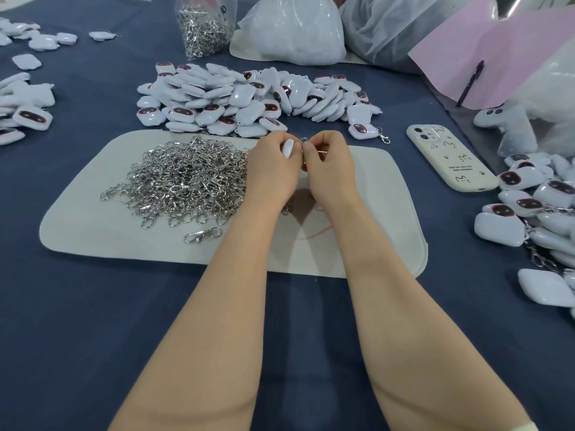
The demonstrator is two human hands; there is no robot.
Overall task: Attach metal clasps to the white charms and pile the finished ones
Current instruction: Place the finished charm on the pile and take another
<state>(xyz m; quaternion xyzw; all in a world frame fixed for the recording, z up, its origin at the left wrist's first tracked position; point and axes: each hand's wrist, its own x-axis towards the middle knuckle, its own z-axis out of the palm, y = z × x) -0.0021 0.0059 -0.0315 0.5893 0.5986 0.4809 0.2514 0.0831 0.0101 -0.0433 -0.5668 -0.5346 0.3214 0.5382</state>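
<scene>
Here both hands are meeting over the far edge of the beige mat (382,213). The left hand (271,164) is pinching a white charm (288,149), its long axis pointing away from the person. The right hand (330,164) is gripping what seems to be a metal clasp (304,140), touching the charm's top end. The loose clasps (186,178) are lying just left of the left hand, and the finished charms (535,209) are sitting well off to the right on the blue counter (93,306), nearer the right hand
</scene>
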